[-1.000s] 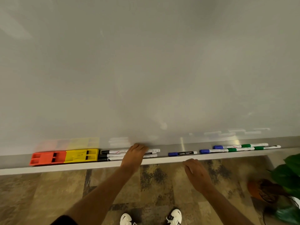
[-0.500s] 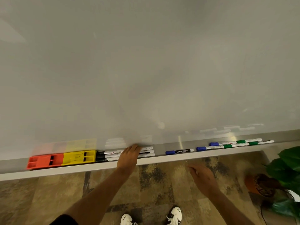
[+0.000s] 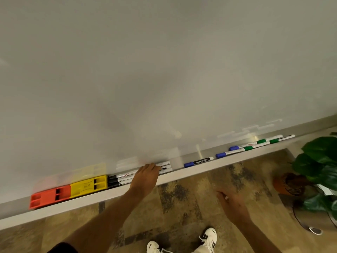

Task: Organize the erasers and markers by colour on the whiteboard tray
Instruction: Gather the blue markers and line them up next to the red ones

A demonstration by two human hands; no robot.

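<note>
On the whiteboard tray point(image 3: 191, 171) an orange eraser point(image 3: 50, 198) lies at the left, touching a yellow eraser point(image 3: 88, 186). Right of them lie three black-capped markers point(image 3: 124, 178) side by side. My left hand point(image 3: 145, 177) rests on top of these markers, fingers laid over them. A lone blue marker point(image 3: 197, 162) lies further right, then two more blue markers point(image 3: 229, 152) and three green ones point(image 3: 262, 142) at the tray's right end. My right hand point(image 3: 231, 203) hangs below the tray, fingers apart, holding nothing.
The whiteboard point(image 3: 164, 79) fills the upper view. A potted plant point(image 3: 317, 161) in a brown pot stands on the patterned floor at the right. My white shoes point(image 3: 207, 238) show at the bottom.
My right hand has dropped away from the tray edge and moved lower. My left hand stays on the black markers. The view has tilted, so the tray now slants.
</note>
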